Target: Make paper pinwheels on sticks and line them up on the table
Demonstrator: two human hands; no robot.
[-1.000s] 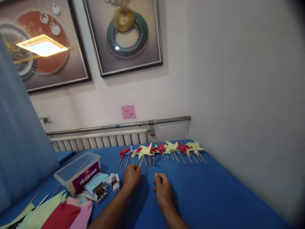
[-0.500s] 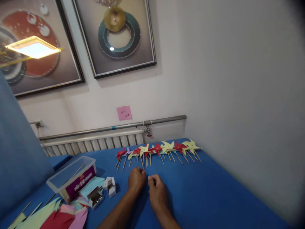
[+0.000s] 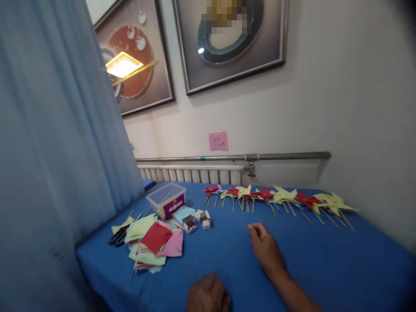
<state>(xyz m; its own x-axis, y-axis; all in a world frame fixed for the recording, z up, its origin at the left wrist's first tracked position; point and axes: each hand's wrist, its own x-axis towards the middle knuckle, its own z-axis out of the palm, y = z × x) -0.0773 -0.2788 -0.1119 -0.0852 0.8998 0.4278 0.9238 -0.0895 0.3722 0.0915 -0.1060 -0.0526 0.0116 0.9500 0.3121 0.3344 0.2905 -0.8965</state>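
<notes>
Curling loosely inward, the fingers (image 3: 256,229) of your right hand (image 3: 264,248) are resting on the blue tablecloth (image 3: 325,260), thumb and forefinger drawn close at the tip; whether anything is pinched between them is too small to tell. Your forearm is trailing back toward the lower right of the view. Your left hand (image 3: 208,297) is sitting low at the near edge of the table, knuckles up and fingers folded under, so you are showing nothing of what, if anything, it is holding.

Just beyond your right hand, the row of paper pinwheels (image 3: 276,197) is lying flat along the far side of the table, red and yellow ones alternating, their wooden sticks pointing back toward you. The row is running from near the middle of the table out to the right, close to the wall.

Off to your left, a heap of coloured paper squares (image 3: 152,240) is spreading over the cloth, with black-handled scissors (image 3: 117,237) touching its left edge. Behind the heap a clear plastic box (image 3: 165,201) with a purple label is holding a few sticks, and two small open cartons (image 3: 196,222) are sitting just beside it. A blue curtain (image 3: 55,151) is hanging at the left, and a pink note (image 3: 218,141) is sticking to the wall above the radiator (image 3: 191,173).
</notes>
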